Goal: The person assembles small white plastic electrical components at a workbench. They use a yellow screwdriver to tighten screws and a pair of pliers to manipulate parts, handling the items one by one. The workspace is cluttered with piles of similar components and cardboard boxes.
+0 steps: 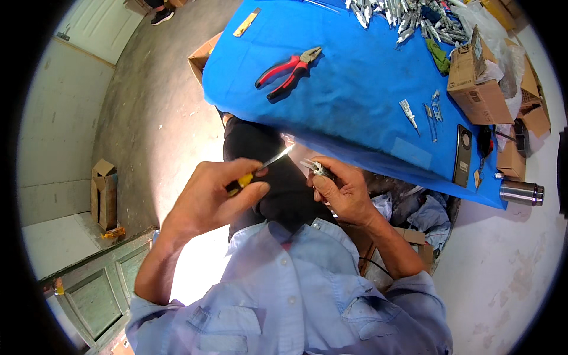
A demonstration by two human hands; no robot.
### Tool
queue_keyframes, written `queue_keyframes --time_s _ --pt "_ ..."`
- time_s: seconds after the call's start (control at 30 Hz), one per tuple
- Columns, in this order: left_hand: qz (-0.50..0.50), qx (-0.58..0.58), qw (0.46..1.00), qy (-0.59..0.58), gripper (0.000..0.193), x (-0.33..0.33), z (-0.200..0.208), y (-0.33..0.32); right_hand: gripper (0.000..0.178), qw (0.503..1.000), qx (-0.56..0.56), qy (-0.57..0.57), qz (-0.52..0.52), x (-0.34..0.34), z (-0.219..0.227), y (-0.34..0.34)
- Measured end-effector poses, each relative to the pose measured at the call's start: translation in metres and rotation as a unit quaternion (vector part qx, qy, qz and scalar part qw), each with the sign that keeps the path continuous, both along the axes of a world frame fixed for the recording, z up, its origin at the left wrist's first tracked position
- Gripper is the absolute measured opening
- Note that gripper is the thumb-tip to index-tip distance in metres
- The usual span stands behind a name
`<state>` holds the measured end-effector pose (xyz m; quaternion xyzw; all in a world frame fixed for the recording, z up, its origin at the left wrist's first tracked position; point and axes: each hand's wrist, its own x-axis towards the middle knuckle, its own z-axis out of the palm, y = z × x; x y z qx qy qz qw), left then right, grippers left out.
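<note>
My left hand [207,188] is closed around the yellow handle of a screwdriver [276,158], whose bright shaft points up and to the right. Opposite it, my right hand [344,190] pinches a small silvery metal part [319,169] with thin prongs sticking out toward the left. A short gap separates the screwdriver's tip from those prongs. Both hands are above my lap, just off the near edge of the blue-covered table [349,100]. My fingers hide much of the part.
Red-and-black pliers [290,72] lie on the table, with a pile of metal parts [402,18] at the back. Farther right are a white-and-metal piece [408,113], thin metal pieces [435,115], a phone [462,155], a cardboard box [478,89] and a steel cylinder [520,193].
</note>
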<state>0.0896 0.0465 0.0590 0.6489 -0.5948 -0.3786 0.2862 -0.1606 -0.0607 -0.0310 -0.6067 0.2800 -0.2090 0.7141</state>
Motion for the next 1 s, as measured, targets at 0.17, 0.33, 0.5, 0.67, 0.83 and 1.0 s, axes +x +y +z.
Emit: queue_keyframes --time_s 0.17,0.33,0.5,0.67,0.83,1.0 --pt "0.166 -0.007 0.975 0.146 0.025 -0.037 -0.020 -0.010 0.034 0.996 0.076 -0.039 -0.001 0.005 0.005 0.012" --pt "0.172 -0.079 0.955 0.230 0.019 -0.058 -0.052 -0.012 0.036 0.997 0.022 -0.066 0.011 0.007 0.005 0.019" --pt "0.201 -0.026 0.948 0.247 0.015 -0.064 -0.044 -0.009 0.037 0.997 0.051 -0.061 0.005 0.008 0.008 0.025" --pt "0.213 -0.017 0.941 0.261 0.015 -0.069 -0.042 -0.004 0.038 0.997 0.051 -0.062 -0.020 0.008 0.007 0.028" --pt "0.206 -0.046 0.949 0.233 0.014 -0.071 -0.047 -0.002 0.036 0.996 0.049 -0.069 -0.033 0.007 0.002 0.028" --pt "0.182 -0.096 0.962 0.181 0.012 -0.072 -0.047 -0.002 0.034 0.995 0.049 -0.076 -0.040 0.005 0.003 0.028"
